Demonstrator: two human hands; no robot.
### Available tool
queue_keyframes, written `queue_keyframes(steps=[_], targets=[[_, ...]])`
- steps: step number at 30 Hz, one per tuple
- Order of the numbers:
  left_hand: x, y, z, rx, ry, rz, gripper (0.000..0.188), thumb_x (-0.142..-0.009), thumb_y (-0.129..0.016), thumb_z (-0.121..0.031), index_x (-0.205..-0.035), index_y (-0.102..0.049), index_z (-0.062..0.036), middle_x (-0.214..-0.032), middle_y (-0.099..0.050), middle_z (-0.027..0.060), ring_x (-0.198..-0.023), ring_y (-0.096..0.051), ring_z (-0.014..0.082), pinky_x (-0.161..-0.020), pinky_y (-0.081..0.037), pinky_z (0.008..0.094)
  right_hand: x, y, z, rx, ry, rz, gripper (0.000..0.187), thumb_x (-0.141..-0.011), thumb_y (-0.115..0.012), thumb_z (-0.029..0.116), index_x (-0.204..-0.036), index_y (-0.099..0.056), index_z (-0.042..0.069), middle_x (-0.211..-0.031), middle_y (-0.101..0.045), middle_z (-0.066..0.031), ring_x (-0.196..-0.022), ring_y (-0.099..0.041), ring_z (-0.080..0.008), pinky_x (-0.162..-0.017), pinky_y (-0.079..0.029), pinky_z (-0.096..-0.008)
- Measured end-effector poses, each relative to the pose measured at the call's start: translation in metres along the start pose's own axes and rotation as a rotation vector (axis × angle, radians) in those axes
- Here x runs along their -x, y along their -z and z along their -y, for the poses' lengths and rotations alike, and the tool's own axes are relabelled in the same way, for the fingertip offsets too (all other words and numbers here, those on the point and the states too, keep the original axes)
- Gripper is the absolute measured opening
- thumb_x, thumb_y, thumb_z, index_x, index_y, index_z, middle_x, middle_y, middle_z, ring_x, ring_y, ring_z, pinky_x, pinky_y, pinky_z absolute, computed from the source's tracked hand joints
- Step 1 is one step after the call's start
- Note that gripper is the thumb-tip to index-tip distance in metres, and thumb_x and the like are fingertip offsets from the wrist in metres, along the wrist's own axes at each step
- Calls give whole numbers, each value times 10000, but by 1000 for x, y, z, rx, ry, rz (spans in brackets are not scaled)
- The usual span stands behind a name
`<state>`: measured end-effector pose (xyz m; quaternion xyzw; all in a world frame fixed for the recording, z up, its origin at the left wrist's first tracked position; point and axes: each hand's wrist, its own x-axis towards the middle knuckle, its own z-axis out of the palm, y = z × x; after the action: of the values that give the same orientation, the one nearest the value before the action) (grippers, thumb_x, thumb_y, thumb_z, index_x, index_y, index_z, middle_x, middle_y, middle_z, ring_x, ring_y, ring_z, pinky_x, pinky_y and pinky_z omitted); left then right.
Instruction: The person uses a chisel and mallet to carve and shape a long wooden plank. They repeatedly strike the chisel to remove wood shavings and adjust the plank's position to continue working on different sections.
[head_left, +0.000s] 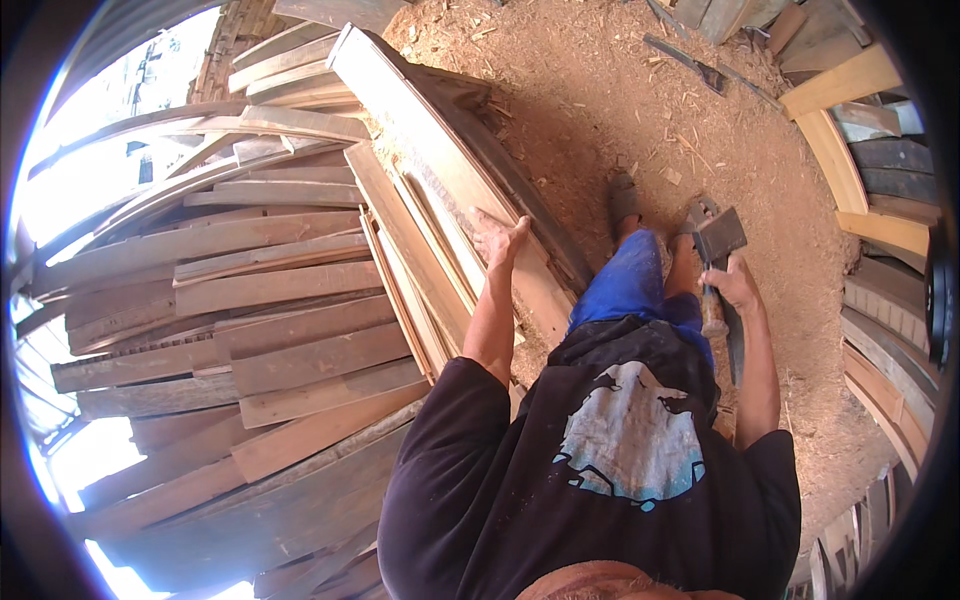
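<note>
My left hand [496, 238] lies on a long, pale plank [440, 150], its fingers stretched out over the top face and the thumb toward the darker edge. The plank slopes from the far left down to my thigh. In my right hand [737, 284] is a hatchet [720, 236], held beside my right leg. Its broad, dark, squarish metal head points away from me, and its short wooden handle [713, 315] runs back below my closed fingers. The blade's cutting edge is hard to make out.
Stacked boards [290, 290] fill the left side, with narrow pale strips [400, 300] beside the plank. Wood shavings [560, 50] cover the earthen ground. A dark metal tool [690, 65] lies ahead. More timber [840, 160] lines the right side.
</note>
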<state>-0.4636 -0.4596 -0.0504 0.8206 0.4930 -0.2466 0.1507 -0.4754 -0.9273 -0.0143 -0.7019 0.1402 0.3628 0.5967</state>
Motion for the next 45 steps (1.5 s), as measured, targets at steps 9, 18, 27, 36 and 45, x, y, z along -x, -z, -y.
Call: queue_keyframes(steps=[9, 18, 27, 36, 45], targets=[[31, 11, 8, -44, 59, 92, 1379, -743, -827, -527, -1603, 159, -89, -1503, -299, 388, -1390, -359, 490, -1174, -294, 529, -3, 70, -71, 279, -267, -27, 318, -667, -715, 92, -946, -655, -49, -799, -675, -105, -694, -667, -213, -643, -547, -364], [28, 1, 15, 43, 127, 65, 1351, -741, -835, -503, -1612, 139, -160, -1497, -310, 375, -1411, -310, 528, -1168, -294, 571, -51, 136, 20, 1056, -277, 82, 597, -663, -782, 211, -1166, -640, -78, -1114, -690, -304, -1055, -689, -413, -901, -550, -442], [22, -12, 25, 168, 83, 88, 1371, -717, -831, -501, -1606, 164, -183, -1542, -174, 367, -1442, -177, 563, -1161, -211, 655, -111, 103, 43, 1195, -277, 190, 600, -646, -812, 275, -1155, -682, -14, -1118, -714, -256, -1044, -705, -362, -878, -560, -420], [11, -6, 35, 255, 73, 232, 1296, -748, -783, -567, -1617, 100, -190, -1546, -188, 324, -1416, -241, 526, -1152, -206, 647, -191, 5, 111, 1337, -290, 272, 590, -671, -801, 326, -1146, -719, -15, -1195, -701, -241, -1110, -695, -344, -916, -558, -427], [-85, 74, -19, 233, -260, -193, 918, -841, -684, -471, -1570, -285, -81, -1615, -167, 332, -1490, -180, 502, -1199, -157, 636, -283, -35, 218, 1311, -137, 178, 667, -666, -825, 387, -1157, -705, -48, -1242, -672, -266, -1177, -659, -359, -970, -537, -414]])
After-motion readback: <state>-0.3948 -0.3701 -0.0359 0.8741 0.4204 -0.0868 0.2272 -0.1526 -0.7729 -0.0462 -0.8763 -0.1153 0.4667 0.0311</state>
